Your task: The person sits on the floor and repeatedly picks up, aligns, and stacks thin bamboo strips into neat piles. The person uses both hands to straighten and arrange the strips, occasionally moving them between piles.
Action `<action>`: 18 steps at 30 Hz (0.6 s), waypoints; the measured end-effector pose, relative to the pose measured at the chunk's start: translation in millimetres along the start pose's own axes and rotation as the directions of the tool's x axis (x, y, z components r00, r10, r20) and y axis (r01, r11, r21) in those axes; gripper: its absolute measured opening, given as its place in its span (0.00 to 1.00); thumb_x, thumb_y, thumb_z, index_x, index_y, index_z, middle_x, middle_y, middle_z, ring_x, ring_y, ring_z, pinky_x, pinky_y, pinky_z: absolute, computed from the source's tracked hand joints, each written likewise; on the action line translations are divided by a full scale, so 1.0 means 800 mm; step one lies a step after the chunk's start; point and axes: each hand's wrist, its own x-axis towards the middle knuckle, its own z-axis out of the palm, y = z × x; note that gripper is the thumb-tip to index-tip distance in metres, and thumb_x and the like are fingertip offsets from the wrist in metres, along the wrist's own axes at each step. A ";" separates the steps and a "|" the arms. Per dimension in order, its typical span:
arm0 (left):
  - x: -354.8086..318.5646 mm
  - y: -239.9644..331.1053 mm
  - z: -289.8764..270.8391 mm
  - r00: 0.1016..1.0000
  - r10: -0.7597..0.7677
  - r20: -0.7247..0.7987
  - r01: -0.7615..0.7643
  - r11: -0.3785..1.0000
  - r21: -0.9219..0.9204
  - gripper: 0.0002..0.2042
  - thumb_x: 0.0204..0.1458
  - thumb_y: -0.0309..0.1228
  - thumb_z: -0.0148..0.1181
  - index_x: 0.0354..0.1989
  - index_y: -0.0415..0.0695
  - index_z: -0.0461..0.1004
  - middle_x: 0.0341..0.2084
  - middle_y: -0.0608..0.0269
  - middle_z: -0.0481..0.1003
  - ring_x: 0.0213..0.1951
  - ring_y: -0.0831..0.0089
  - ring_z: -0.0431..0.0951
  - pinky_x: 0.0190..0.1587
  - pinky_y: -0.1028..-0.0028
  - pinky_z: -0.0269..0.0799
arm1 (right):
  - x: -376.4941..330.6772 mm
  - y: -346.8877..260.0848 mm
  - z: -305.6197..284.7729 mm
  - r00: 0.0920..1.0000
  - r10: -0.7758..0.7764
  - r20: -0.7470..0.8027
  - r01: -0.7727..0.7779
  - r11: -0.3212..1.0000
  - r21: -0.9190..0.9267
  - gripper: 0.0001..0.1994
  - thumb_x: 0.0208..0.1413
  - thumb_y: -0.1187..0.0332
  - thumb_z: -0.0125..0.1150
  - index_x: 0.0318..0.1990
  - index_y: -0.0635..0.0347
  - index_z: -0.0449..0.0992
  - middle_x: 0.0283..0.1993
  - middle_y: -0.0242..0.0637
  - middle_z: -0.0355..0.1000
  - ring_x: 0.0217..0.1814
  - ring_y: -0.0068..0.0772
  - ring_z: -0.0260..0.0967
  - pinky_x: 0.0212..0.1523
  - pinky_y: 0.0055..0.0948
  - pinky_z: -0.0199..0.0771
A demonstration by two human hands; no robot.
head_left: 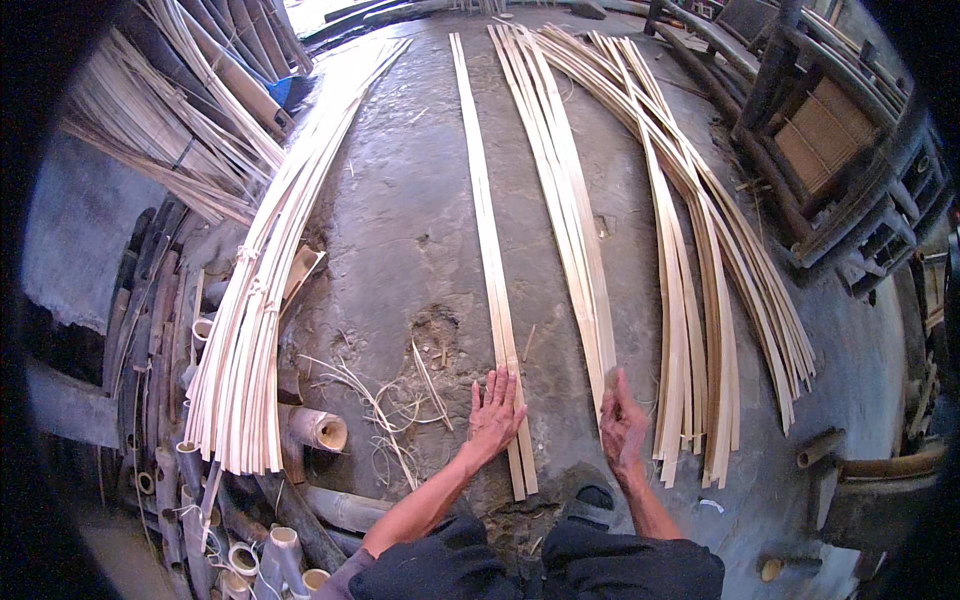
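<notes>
Now the left hand (pixel 491 408) lies flat, apparently steadying the thin strips (pixel 489 260) beneath its parted fingers, while the right hand (pixel 622 428) half-curls beside the bundle (pixel 563 200) beyond its fingertips, grip unclear.

Bare left hand (pixel 493 412), bare right hand (pixel 624 430), bare forearms (pixel 422 508), loose dark legwear (pixel 630 565), dark footwear (pixel 592 499)

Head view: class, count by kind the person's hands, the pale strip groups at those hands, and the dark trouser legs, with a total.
Hands (left hand, right hand): 2
Strip groups (left group, right group): 2
Trouser legs (left leg, right leg): 2
Total: 6
</notes>
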 end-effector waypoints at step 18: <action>0.000 0.003 -0.009 1.000 0.024 -0.001 -0.024 0.999 0.039 0.34 0.61 0.47 0.44 0.70 0.39 0.47 0.71 0.54 0.42 0.73 0.63 0.38 0.69 0.49 0.30 | -0.077 0.027 0.110 0.865 0.331 0.377 -0.416 0.893 0.172 0.23 0.64 0.60 0.51 0.66 0.48 0.61 0.19 0.38 0.66 0.20 0.21 0.63 0.25 0.29 0.68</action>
